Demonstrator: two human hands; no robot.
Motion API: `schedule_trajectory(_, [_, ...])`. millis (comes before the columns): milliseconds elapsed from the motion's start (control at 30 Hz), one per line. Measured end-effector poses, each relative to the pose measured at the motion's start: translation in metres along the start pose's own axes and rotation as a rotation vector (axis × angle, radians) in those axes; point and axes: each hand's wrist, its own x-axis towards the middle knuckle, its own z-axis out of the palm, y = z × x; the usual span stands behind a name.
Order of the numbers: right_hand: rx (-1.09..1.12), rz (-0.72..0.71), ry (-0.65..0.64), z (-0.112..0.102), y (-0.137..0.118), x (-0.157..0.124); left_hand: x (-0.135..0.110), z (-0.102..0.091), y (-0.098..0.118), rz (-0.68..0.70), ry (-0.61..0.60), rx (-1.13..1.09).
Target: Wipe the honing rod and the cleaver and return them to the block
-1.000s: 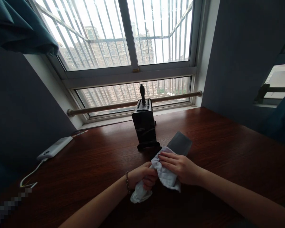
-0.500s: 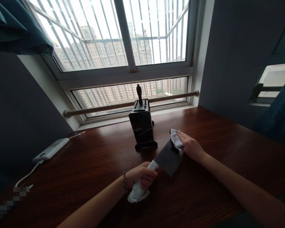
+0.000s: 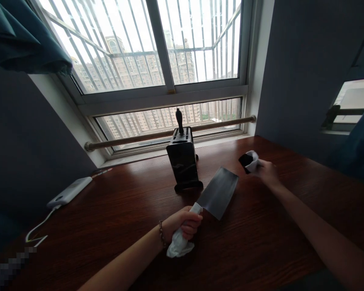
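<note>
My left hand (image 3: 182,226) is closed round the handle of a cleaver, with a white cloth (image 3: 178,244) wrapped about the handle. The cleaver's broad grey blade (image 3: 220,192) points away from me, low over the dark wooden table (image 3: 115,210). My right hand (image 3: 265,169) is off to the right past the blade's tip, pinching a crumpled white cloth (image 3: 251,161) with a dark patch. A black knife block (image 3: 183,161) with one dark handle sticking up stands just left of the blade.
A white power bank (image 3: 69,192) with a cable lies at the table's left edge. A wooden rod (image 3: 133,138) runs along the barred window behind the block. A teal curtain (image 3: 21,36) hangs at the upper left.
My right hand slid the cloth along the blade from the handle end to the tip, then lifted off to the right. The blade is now bare. The left hand kept its grip.
</note>
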Motion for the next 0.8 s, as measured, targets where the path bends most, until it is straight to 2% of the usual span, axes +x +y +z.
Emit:
schedule_trajectory(67, [0.043,-0.106,0.031,0.002,-0.012,-0.008,0.001,-0.002,0.001,0.000,-0.008,-0.023])
schedule_trajectory(133, [0.084,-0.268,-0.061,0.013,-0.032,-0.027,0.001,-0.003,0.001,-0.004,-0.018,-0.045])
schedule_trajectory(200, [0.117,-0.459,-0.244,0.028,-0.053,-0.051,0.002,-0.005,0.001,-0.010,-0.032,-0.066])
schedule_trajectory(267, [0.098,-0.759,-0.520,0.040,-0.069,-0.072,0.003,-0.006,0.001,-0.016,-0.052,-0.082])
schedule_trajectory(333, [0.037,-0.911,-0.651,0.045,-0.078,-0.084,0.003,-0.007,0.001,-0.018,-0.068,-0.087])
schedule_trajectory(367, [0.005,-0.921,-0.656,0.046,-0.079,-0.087,0.004,-0.007,0.001,-0.014,-0.072,-0.084])
schedule_trajectory(500, [-0.073,-0.810,-0.545,0.045,-0.076,-0.086,0.004,-0.005,0.001,0.003,-0.064,-0.052])
schedule_trajectory(667, [-0.023,-0.945,-0.631,0.050,-0.086,-0.092,0.005,0.001,-0.001,0.007,0.012,0.043])
schedule_trajectory(800, [0.059,-0.970,-0.662,0.050,-0.090,-0.093,0.005,0.004,-0.001,0.003,0.028,0.061])
